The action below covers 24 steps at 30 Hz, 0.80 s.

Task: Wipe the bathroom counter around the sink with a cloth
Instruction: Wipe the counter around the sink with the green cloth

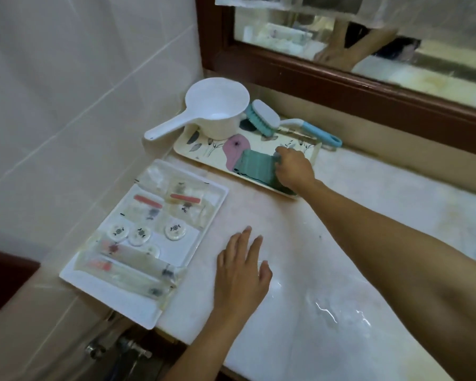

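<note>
**A:** Cloth is the green folded one. It lies on the floral tray at the far side of the counter, and the right hand is on its right end. The fingers are curled there, but I cannot tell if they already pinch it.

**B:** What may go wrong?

**A:** I think a fast pull could drag the tray, which is light. Then the white dipper and the scrub brush standing on its far part could tip over.

**B:** And the left hand?

**A:** It rests flat on the near counter, fingers a little spread, just beside the white amenity tray. That tray hangs over the near edge, so a push may drop it.
</note>
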Each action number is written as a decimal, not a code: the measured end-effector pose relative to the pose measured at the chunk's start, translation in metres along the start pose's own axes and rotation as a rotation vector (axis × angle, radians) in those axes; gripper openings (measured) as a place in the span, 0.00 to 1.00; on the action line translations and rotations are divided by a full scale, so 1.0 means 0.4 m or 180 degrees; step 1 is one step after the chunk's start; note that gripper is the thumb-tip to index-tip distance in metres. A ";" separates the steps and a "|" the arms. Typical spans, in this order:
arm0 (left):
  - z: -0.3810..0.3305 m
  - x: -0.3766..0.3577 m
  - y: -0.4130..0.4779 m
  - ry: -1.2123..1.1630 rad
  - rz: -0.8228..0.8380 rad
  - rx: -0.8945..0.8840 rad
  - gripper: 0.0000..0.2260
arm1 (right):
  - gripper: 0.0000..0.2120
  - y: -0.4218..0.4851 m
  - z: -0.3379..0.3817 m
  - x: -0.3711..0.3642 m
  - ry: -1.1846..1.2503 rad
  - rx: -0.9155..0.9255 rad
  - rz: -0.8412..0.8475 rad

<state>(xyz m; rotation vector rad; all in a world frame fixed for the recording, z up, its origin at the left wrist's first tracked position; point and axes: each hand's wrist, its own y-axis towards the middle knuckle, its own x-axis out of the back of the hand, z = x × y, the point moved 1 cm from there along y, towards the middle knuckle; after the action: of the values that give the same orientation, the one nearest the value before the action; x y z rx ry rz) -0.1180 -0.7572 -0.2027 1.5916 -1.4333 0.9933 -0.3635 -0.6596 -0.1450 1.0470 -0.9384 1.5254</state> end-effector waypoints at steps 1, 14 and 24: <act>-0.001 0.000 0.001 0.0027 0.0015 -0.0008 0.24 | 0.13 0.010 -0.003 -0.004 -0.0153 -0.0017 0.0020; 0.003 0.003 0.013 -0.0120 -0.0057 -0.0087 0.23 | 0.02 -0.144 -0.026 0.085 0.1606 -0.0451 -0.0594; -0.191 -0.029 0.147 -0.1460 -0.0190 -0.0047 0.15 | 0.10 -0.442 -0.415 0.280 0.2165 -0.1530 -0.1057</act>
<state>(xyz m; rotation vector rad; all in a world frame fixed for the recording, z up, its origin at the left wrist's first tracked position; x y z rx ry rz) -0.1817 -0.6875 -0.1801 1.9218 -1.6735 0.6006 -0.2272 -0.4384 -0.0828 0.2753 -0.5624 1.1659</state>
